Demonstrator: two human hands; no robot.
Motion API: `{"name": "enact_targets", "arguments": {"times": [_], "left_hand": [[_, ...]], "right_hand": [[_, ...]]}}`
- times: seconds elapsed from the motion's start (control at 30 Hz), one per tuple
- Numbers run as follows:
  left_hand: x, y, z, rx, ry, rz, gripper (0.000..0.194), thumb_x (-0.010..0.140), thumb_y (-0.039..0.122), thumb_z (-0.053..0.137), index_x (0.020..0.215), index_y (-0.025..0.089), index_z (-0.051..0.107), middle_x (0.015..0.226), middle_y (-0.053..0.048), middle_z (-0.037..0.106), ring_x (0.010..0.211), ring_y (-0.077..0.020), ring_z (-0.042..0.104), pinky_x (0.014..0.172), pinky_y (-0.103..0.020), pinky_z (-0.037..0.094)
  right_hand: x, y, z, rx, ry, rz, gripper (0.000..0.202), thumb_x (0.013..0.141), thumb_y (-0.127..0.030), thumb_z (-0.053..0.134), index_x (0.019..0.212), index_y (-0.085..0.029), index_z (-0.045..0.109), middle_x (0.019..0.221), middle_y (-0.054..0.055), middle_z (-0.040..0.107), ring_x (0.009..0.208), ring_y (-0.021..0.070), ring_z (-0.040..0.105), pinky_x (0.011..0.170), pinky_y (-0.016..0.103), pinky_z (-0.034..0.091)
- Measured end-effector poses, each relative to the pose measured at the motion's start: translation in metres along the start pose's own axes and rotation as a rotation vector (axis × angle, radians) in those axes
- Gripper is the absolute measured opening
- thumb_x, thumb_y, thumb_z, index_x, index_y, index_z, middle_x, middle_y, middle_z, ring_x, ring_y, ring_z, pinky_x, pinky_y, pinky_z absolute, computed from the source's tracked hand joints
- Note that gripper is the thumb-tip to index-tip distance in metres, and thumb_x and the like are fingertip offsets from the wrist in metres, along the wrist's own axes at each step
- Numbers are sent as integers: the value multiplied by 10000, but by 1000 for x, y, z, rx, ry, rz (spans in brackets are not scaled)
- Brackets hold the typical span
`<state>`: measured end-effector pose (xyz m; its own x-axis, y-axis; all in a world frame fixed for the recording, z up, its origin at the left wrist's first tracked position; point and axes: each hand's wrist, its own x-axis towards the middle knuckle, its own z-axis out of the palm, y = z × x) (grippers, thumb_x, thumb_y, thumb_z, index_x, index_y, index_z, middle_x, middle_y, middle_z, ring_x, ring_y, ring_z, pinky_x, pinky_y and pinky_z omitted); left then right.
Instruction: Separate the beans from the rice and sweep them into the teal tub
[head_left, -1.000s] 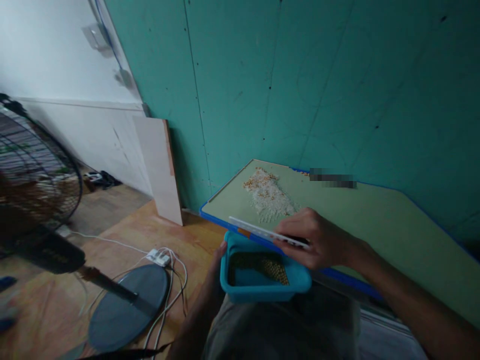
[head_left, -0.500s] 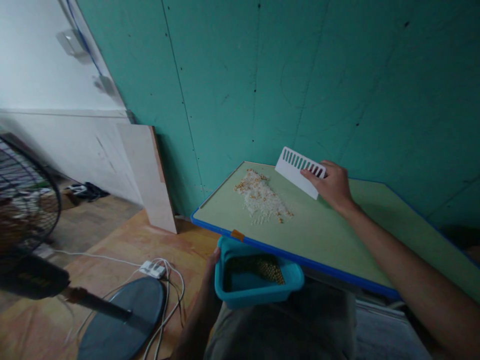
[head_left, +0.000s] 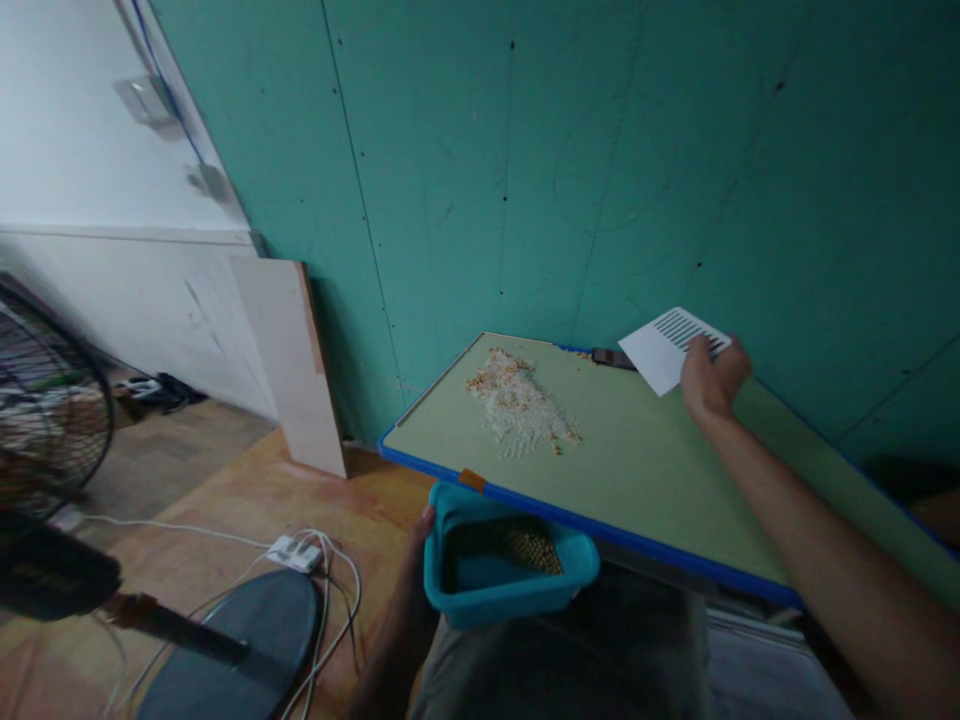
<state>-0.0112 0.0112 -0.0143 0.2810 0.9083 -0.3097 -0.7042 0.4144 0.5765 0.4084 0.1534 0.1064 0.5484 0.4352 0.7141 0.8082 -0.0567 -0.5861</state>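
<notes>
My right hand (head_left: 716, 372) is closed on a flat white scraper (head_left: 654, 352) with a row of slots along one edge, lifted above the far right of the table. With its fingers on the left end of a blue plastic bin (head_left: 510, 600), my left hand (head_left: 420, 560) keeps it against the table's front edge. Yellowish beans (head_left: 536, 552) lie in the bin's right part. A spread of white grains (head_left: 517, 408) mixed with yellow beans covers the left part of the pale green tabletop (head_left: 630, 470).
A dark flat object (head_left: 613, 358) lies at the table's back edge, some beans beside it. The green wall (head_left: 450, 180) rises right behind. On the floor to the left are a fan base (head_left: 236, 650), a white power strip (head_left: 296, 553) and cables; a board (head_left: 289, 370) leans on the wall.
My right hand has moved right with the scraper, which is turned more face-up now. The dark object at the back edge has come into view. The bin stays at the table edge.
</notes>
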Motion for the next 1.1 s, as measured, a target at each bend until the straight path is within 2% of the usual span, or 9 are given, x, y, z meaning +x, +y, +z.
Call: {"name": "enact_targets", "arguments": {"times": [0.1, 0.17, 0.33, 0.53, 0.67, 0.77, 0.9, 1.0, 1.1], "left_hand": [[-1, 0, 1, 22, 4, -5, 629, 876, 496, 689, 1404, 160, 620, 1166, -112, 800, 1175, -354, 703, 1118, -466, 467], [-1, 0, 2, 33, 4, 0, 618, 874, 494, 692, 1392, 163, 632, 1150, -108, 806, 1162, -350, 710, 1110, -460, 475], [1, -1, 2, 59, 42, 11, 562, 871, 494, 690, 1313, 147, 684, 1093, -110, 822, 1156, -354, 713, 1108, -462, 470], [18, 2, -13, -63, -1, 3, 471, 832, 407, 736, 1241, 174, 722, 1082, -105, 824, 1176, -387, 697, 1090, -510, 475], [37, -1, -27, -121, -15, 54, 450, 810, 355, 748, 1224, 178, 732, 1036, -102, 832, 1208, -396, 676, 1082, -513, 480], [45, -7, -37, -111, -2, 47, 515, 784, 418, 766, 1237, 177, 722, 1060, -116, 826, 1223, -400, 666, 1083, -526, 473], [54, -10, -42, -19, 30, 15, 666, 726, 532, 783, 1272, 160, 695, 1128, -129, 810, 1228, -423, 656, 1095, -552, 455], [61, -7, -41, 47, 30, 23, 729, 696, 573, 786, 1289, 161, 683, 1166, -135, 798, 1253, -431, 637, 1108, -552, 447], [60, -3, -38, 65, 49, 36, 746, 704, 590, 767, 1306, 161, 672, 1171, -136, 797, 1260, -429, 633, 1107, -557, 453]], "right_hand": [[-9, -1, 5, -35, 25, 48, 373, 849, -329, 466, 1056, -79, 650, 1028, 283, 709, 884, 344, 649, 768, 431, 455], [-17, -6, 8, -65, -28, 4, 336, 850, -380, 511, 999, -123, 665, 963, 227, 724, 836, 315, 644, 770, 412, 452], [-24, -15, 9, -150, -111, -124, 353, 882, -393, 487, 997, -118, 677, 912, 207, 727, 766, 281, 625, 729, 380, 433], [-2, -25, 15, -225, -162, -211, 395, 919, -420, 468, 1021, -123, 707, 950, 207, 745, 751, 283, 630, 692, 370, 405], [21, -40, 28, -275, -195, -252, 328, 882, -334, 509, 971, -97, 716, 945, 223, 742, 750, 272, 621, 688, 358, 398], [30, -56, 38, -323, -207, -281, 306, 874, -306, 510, 933, -84, 712, 918, 232, 733, 747, 269, 609, 703, 362, 398], [28, -74, 47, -396, -247, -332, 313, 888, -285, 494, 961, -72, 711, 922, 234, 728, 767, 271, 620, 718, 360, 397], [20, -76, 50, -447, -269, -351, 325, 904, -281, 478, 993, -75, 713, 927, 229, 730, 785, 280, 636, 704, 356, 388], [17, -68, 48, -475, -272, -350, 344, 929, -334, 474, 1006, -107, 721, 932, 210, 738, 765, 277, 638, 668, 347, 368]]}}
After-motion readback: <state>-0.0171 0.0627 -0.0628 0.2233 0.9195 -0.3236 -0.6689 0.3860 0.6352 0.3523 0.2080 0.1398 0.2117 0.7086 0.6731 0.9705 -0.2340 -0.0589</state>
